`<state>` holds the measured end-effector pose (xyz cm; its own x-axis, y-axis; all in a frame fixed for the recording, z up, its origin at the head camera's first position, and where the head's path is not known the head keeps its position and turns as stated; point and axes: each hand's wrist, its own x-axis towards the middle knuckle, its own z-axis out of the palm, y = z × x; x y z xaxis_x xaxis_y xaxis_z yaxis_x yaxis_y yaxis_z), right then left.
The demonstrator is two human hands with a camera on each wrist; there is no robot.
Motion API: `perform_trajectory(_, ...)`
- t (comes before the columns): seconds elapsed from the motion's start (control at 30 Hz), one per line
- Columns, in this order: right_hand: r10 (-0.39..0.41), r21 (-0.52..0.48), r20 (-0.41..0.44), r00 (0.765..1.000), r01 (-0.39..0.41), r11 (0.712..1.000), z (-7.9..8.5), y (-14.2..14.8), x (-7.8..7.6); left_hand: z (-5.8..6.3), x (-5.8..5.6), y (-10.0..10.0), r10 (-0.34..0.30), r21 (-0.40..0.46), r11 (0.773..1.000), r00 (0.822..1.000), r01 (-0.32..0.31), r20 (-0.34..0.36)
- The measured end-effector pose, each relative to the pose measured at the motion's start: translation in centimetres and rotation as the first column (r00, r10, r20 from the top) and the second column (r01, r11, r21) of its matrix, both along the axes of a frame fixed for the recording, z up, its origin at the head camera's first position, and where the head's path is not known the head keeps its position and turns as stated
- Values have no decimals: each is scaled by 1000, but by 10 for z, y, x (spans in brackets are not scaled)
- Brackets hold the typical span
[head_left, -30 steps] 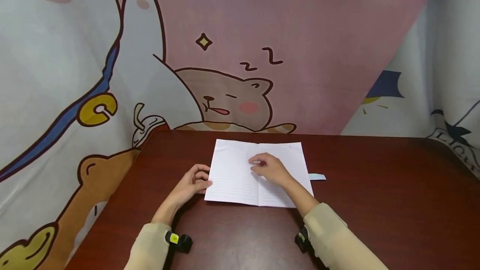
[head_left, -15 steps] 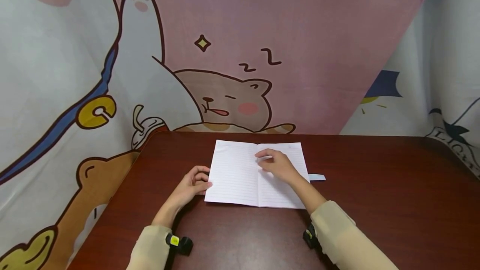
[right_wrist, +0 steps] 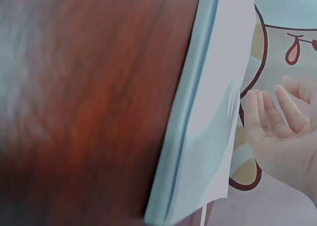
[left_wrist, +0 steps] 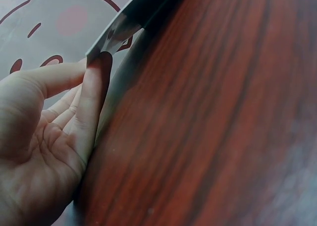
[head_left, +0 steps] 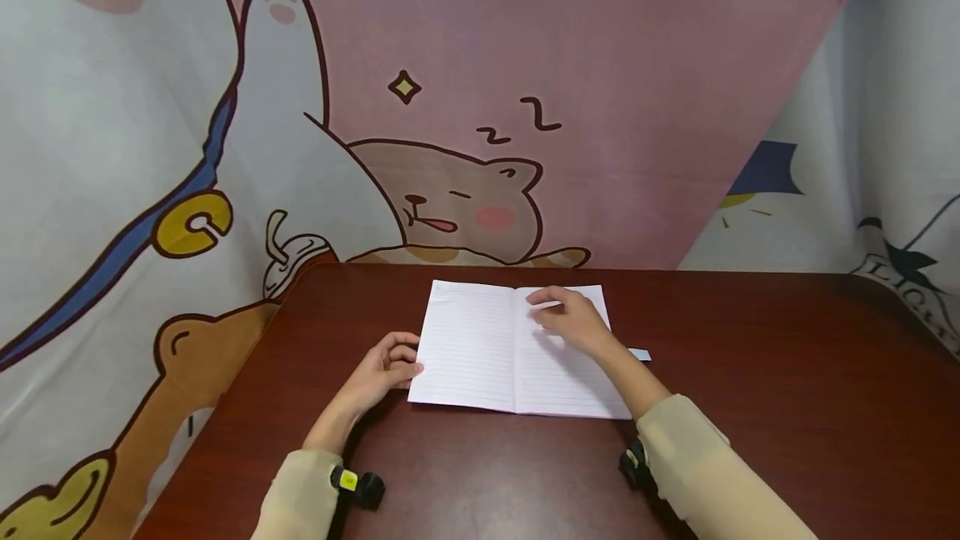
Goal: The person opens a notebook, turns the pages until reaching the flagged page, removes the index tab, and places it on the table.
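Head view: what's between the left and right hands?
Part of the open notebook: its left page and centre fold, seen in the head view.

Matt paper notebook [head_left: 468,348]; glossy wood-grained table [head_left: 787,407]; cloth backdrop [head_left: 675,107].

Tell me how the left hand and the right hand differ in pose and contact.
The left hand pinches the left edge of the notebook; the right hand holds nothing, its fingers loosely curved. The left hand is beside the notebook, while the right hand hovers above the right page, clear of it. Both are bare, with beige sleeves and a black device at each wrist.
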<state>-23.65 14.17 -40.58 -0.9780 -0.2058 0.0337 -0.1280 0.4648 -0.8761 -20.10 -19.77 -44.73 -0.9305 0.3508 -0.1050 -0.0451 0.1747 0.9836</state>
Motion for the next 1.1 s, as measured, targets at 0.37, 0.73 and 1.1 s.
perform_trajectory(0.37, 19, -37, -73, 997, -22, 999, 6, 19, -2, 0, -1, 1, -11, 7, 1000, 1000, 11, -12)
perform_trajectory(0.73, -27, 46, -66, 997, 30, 999, 10, 26, -2, 0, 0, 1, -15, -14, 1000, 1000, 15, -23)
perform_trajectory(1.1, -53, 114, -143, 988, 70, 991, 15, 38, -4, 1, 1, 2, -9, 9, 1000, 1000, 10, -19)
